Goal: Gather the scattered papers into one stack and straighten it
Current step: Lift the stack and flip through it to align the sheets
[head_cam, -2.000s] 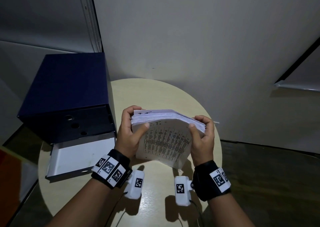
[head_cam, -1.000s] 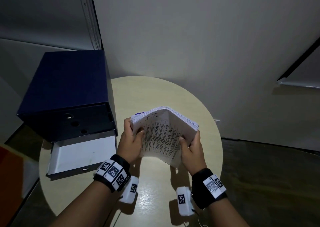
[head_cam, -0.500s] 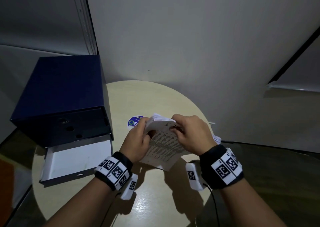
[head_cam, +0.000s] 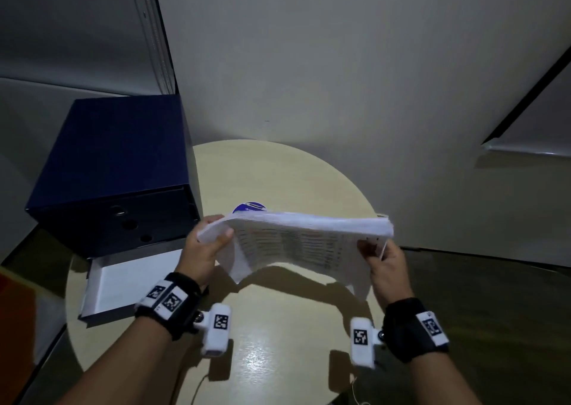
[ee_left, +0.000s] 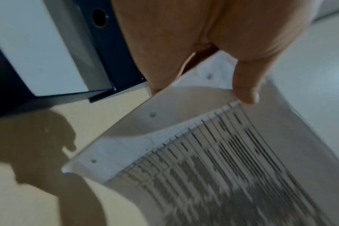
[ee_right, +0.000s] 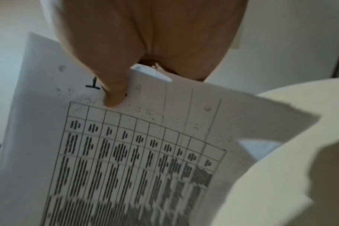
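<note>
Hidden, cropped and blurred parts

The paper stack (head_cam: pixel 296 237) covers the fingers of both hands and most of a blue round sticker (head_cam: pixel 250 207) on the bench (head_cam: pixel 278 169); its printed table (ee_left: pixel 232 175) smears into streaks toward the lower edge of both wrist views, unreadable. The blue box (head_cam: pixel 114 163) hides the bench's left edge, and the picture's bottom edge cuts off the bench's near edge.
</note>
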Demonstrator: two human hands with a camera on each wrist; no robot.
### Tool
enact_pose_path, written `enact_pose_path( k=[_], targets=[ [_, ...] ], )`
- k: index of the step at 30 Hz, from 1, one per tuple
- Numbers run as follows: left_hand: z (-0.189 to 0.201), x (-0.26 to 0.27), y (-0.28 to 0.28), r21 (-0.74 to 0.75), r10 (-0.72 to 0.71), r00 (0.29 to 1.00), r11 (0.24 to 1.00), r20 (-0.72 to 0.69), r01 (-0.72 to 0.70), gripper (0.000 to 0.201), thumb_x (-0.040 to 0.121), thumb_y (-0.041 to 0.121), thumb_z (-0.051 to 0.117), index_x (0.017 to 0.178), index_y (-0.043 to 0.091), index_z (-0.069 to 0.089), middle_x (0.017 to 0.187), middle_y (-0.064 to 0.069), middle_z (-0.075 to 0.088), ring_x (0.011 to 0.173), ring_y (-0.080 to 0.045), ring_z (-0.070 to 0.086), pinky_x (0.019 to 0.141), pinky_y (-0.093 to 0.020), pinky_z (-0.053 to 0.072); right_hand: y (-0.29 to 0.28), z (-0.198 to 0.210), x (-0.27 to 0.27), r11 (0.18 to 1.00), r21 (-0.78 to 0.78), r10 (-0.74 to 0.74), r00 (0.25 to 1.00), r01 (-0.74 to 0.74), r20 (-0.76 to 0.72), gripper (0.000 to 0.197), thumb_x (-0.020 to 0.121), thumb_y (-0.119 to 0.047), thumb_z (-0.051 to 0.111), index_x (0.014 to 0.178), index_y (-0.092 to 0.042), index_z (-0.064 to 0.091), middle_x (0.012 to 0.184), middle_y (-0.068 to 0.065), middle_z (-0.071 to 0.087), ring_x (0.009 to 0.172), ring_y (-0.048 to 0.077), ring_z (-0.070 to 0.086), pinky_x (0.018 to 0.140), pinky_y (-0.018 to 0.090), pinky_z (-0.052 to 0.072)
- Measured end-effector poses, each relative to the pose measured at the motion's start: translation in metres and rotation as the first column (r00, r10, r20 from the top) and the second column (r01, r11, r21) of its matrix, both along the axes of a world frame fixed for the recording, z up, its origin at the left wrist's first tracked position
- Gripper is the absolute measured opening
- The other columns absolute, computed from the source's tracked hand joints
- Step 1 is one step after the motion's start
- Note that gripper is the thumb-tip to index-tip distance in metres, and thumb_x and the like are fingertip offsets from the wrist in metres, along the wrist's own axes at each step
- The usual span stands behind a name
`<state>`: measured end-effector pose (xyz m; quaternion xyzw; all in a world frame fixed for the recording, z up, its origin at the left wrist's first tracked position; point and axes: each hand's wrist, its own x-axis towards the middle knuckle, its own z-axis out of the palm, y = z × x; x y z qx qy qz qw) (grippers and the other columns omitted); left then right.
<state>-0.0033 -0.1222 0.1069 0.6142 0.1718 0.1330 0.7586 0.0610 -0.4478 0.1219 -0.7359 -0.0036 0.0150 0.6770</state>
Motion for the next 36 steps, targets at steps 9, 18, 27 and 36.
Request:
enact_pose_path(
  k=[9,18,27,36],
  targets=[
    [-0.035,-0.017,-0.016,0.269,0.014,0.993,0.963,-0.114,0.018,0.011,0.089,0.01,0.068,0.094,0.01,0.059,0.096,-0.008,0.063,0.083,-0.02,0.058,0.061,-0.021,0.05,0.007,-0.052,-0.027,0.996,-0.087,-0.029,0.994,0.02,-0.102,0.023,0.101,-0.013,0.057,0.12,-0.025,0.061,0.111,-0.01,0.068,0.102,0.001,0.063,0.073,0.012,0.05],
    [-0.014,-0.028,-0.027,0.023,0.029,0.999,0.999,-0.037,-0.029,0.018,0.091,0.011,0.065,0.103,0.005,0.054,0.088,0.0,0.065,0.071,-0.011,0.064,0.051,-0.018,0.051,-0.008,-0.051,-0.024,0.998,-0.016,-0.067,0.997,0.066,-0.045,0.027,0.091,-0.005,0.07,0.115,-0.015,0.063,0.101,-0.003,0.072,0.091,0.008,0.069,0.076,0.028,0.056],
    [-0.025,-0.009,-0.021,0.298,0.154,0.986,0.946,-0.06,-0.13,0.005,0.094,0.02,0.061,0.091,0.021,0.065,0.093,0.01,0.067,0.085,0.001,0.059,0.082,-0.025,0.043,0.013,-0.041,-0.017,0.957,-0.08,-0.28,0.96,0.28,0.01,0.015,0.095,-0.015,0.066,0.083,-0.009,0.06,0.084,-0.004,0.063,0.076,0.015,0.055,0.068,0.03,0.041],
    [-0.024,-0.01,-0.02,0.3,0.155,0.986,0.945,-0.067,-0.128,0.004,0.093,0.024,0.063,0.09,0.022,0.065,0.094,0.008,0.067,0.082,0.006,0.058,0.08,-0.025,0.042,0.01,-0.04,-0.019,0.973,-0.052,-0.225,0.974,0.225,0.014,0.013,0.091,-0.023,0.071,0.098,-0.015,0.063,0.093,-0.007,0.066,0.078,0.004,0.06,0.067,0.028,0.045]
  ],
)
